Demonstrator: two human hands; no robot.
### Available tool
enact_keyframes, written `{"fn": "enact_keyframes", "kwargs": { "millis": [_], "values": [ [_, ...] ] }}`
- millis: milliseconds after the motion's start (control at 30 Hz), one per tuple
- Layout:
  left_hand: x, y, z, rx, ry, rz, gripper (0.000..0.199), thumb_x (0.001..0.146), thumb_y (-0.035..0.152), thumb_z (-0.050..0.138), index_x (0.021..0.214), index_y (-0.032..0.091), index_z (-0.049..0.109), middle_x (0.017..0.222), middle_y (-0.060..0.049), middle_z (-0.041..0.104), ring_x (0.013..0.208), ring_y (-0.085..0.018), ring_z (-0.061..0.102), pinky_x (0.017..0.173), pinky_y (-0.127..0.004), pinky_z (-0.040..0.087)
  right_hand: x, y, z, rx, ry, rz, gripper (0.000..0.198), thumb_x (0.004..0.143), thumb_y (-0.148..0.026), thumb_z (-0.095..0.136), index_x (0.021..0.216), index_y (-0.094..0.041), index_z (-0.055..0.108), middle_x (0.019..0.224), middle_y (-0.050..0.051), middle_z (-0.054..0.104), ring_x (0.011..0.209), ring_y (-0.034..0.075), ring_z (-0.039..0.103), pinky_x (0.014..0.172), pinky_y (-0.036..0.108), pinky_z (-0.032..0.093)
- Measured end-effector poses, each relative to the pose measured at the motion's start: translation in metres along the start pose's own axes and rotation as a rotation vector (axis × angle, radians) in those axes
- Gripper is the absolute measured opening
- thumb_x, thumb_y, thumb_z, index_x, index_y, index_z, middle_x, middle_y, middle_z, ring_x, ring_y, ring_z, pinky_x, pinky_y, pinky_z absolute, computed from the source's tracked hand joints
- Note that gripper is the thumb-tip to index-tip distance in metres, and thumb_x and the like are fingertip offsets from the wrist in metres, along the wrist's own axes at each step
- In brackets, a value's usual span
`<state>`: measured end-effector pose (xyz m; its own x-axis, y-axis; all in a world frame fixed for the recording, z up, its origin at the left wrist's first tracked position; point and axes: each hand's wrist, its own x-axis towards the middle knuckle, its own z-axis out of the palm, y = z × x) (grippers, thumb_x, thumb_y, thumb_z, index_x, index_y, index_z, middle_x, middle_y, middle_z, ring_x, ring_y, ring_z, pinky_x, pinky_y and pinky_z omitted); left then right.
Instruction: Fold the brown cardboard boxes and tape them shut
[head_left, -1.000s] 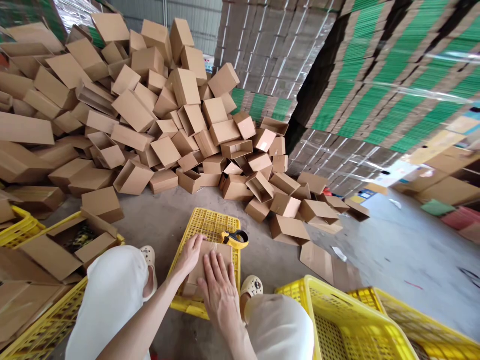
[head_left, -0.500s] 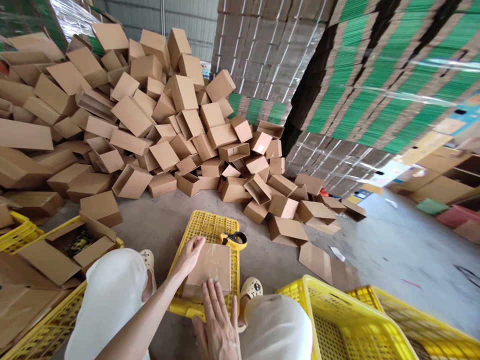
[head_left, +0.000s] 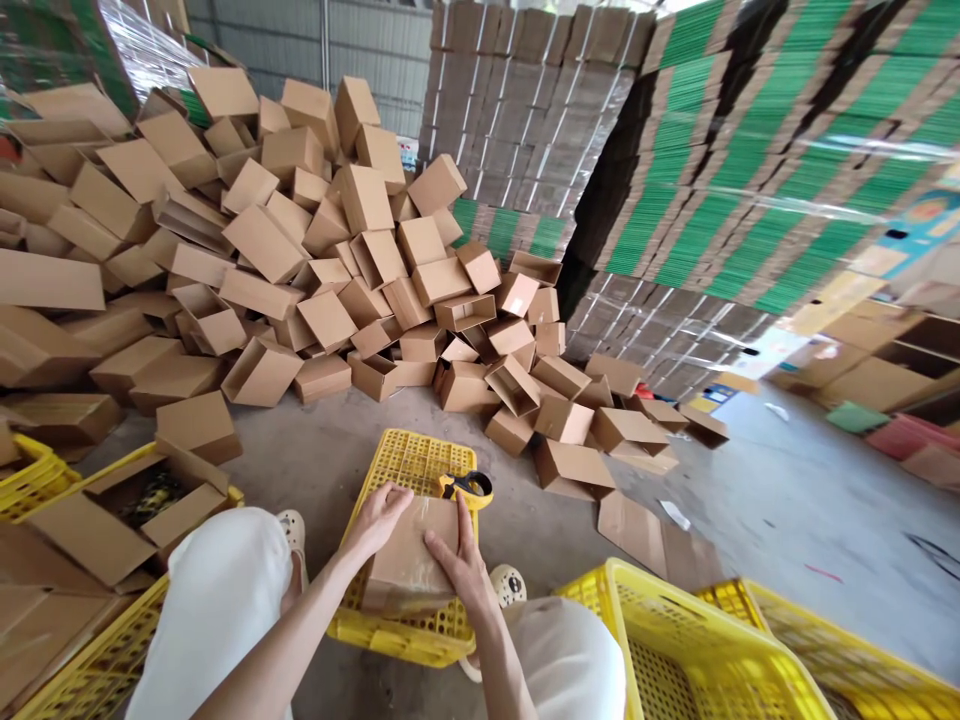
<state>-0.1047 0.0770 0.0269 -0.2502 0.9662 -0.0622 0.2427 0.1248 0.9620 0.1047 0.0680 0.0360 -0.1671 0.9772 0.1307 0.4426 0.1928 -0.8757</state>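
Observation:
A small closed cardboard box (head_left: 409, 560) rests on an upturned yellow plastic crate (head_left: 401, 450) between my knees, with clear tape showing on its near face. My left hand (head_left: 380, 515) has its fingers curled at the box's far left corner. On the other side, my right hand (head_left: 463, 560) grips the right edge, thumb on the top and fingers along the side. Just beyond the box, a yellow and black tape dispenser (head_left: 466, 488) lies on the crate by my right fingertips.
A large heap of cardboard boxes (head_left: 330, 320) fills the floor ahead. Yellow crates (head_left: 622, 610) stand at my right. An open box (head_left: 97, 530) with dark contents sits in a crate at my left. Strapped cardboard stacks (head_left: 675, 190) rise behind.
My right hand has moved from flat on the box's near side up to its right edge and now grips it. The box's near face now shows more. My left hand stays at the far corner.

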Motion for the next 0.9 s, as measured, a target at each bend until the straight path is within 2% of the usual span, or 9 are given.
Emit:
{"fn": "enact_keyframes", "kwargs": {
  "millis": [133, 233, 333, 433, 533, 633, 733, 900],
  "values": [
    [-0.002, 0.001, 0.001, 0.027, -0.009, 0.011, 0.043, 0.093, 0.064, 0.05, 0.09, 0.024, 0.066, 0.086, -0.003, 0.076, 0.087, -0.024, 0.071, 0.08, -0.032, 0.049, 0.013, -0.003, -0.004, 0.051, -0.004, 0.021, 0.061, 0.098, -0.061, 0.054, 0.143, -0.02, 0.062, 0.133, 0.011, 0.074, 0.115, 0.025, 0.074, 0.097, 0.037, 0.06],
    [-0.004, 0.002, 0.001, 0.022, -0.001, 0.02, 0.043, 0.094, 0.064, 0.049, 0.09, 0.025, 0.065, 0.085, -0.003, 0.075, 0.086, -0.023, 0.071, 0.079, -0.031, 0.048, 0.024, -0.011, -0.014, 0.009, -0.041, 0.048, 0.057, 0.094, -0.064, 0.056, 0.127, -0.02, 0.07, 0.116, 0.01, 0.08, 0.101, 0.026, 0.077, 0.09, 0.037, 0.061],
    [-0.004, 0.004, 0.001, 0.023, 0.016, 0.024, 0.043, 0.094, 0.064, 0.05, 0.09, 0.024, 0.065, 0.087, -0.004, 0.076, 0.086, -0.024, 0.071, 0.08, -0.031, 0.048, 0.03, -0.022, -0.024, -0.168, -0.073, 0.034, 0.048, 0.092, -0.059, 0.062, 0.12, -0.022, 0.073, 0.107, 0.008, 0.081, 0.099, 0.028, 0.078, 0.09, 0.038, 0.06],
    [-0.004, 0.003, 0.002, 0.023, 0.011, 0.026, 0.043, 0.095, 0.063, 0.049, 0.091, 0.024, 0.065, 0.087, -0.004, 0.075, 0.085, -0.023, 0.07, 0.078, -0.031, 0.048, 0.026, -0.03, -0.032, -0.392, -0.125, -0.024, 0.051, 0.092, -0.05, 0.067, 0.135, -0.022, 0.069, 0.112, 0.009, 0.081, 0.105, 0.029, 0.078, 0.093, 0.038, 0.058],
    [-0.003, 0.001, 0.002, 0.024, 0.011, 0.029, 0.042, 0.095, 0.063, 0.049, 0.092, 0.024, 0.065, 0.087, -0.004, 0.075, 0.085, -0.023, 0.07, 0.078, -0.031, 0.048, 0.013, -0.034, -0.041, -0.485, -0.198, -0.056, 0.063, 0.095, -0.044, 0.066, 0.154, -0.025, 0.055, 0.127, 0.009, 0.078, 0.117, 0.029, 0.075, 0.098, 0.037, 0.057],
    [-0.002, 0.001, 0.002, 0.03, 0.004, 0.016, 0.042, 0.096, 0.063, 0.049, 0.091, 0.024, 0.065, 0.084, -0.003, 0.074, 0.083, -0.022, 0.07, 0.077, -0.031, 0.047, -0.004, -0.033, -0.048, -0.494, -0.24, -0.064, 0.068, 0.096, -0.04, 0.065, 0.161, -0.03, 0.046, 0.139, 0.007, 0.073, 0.125, 0.027, 0.072, 0.1, 0.035, 0.056],
    [-0.002, 0.002, 0.002, 0.03, -0.001, 0.006, 0.043, 0.096, 0.064, 0.049, 0.09, 0.025, 0.065, 0.083, -0.002, 0.074, 0.084, -0.023, 0.07, 0.076, -0.031, 0.047, -0.022, -0.029, -0.052, -0.468, -0.268, -0.086, 0.073, 0.093, -0.035, 0.069, 0.161, -0.032, 0.044, 0.145, 0.007, 0.068, 0.126, 0.027, 0.071, 0.101, 0.035, 0.057],
    [-0.004, 0.003, 0.002, 0.026, -0.008, 0.004, 0.044, 0.095, 0.065, 0.049, 0.092, 0.024, 0.065, 0.08, -0.001, 0.073, 0.08, -0.022, 0.069, 0.075, -0.031, 0.046, -0.036, -0.023, -0.048, -0.355, -0.205, -0.073, 0.075, 0.091, -0.038, 0.069, 0.161, -0.032, 0.045, 0.141, 0.006, 0.072, 0.125, 0.028, 0.071, 0.103, 0.038, 0.057]
  ]
}}
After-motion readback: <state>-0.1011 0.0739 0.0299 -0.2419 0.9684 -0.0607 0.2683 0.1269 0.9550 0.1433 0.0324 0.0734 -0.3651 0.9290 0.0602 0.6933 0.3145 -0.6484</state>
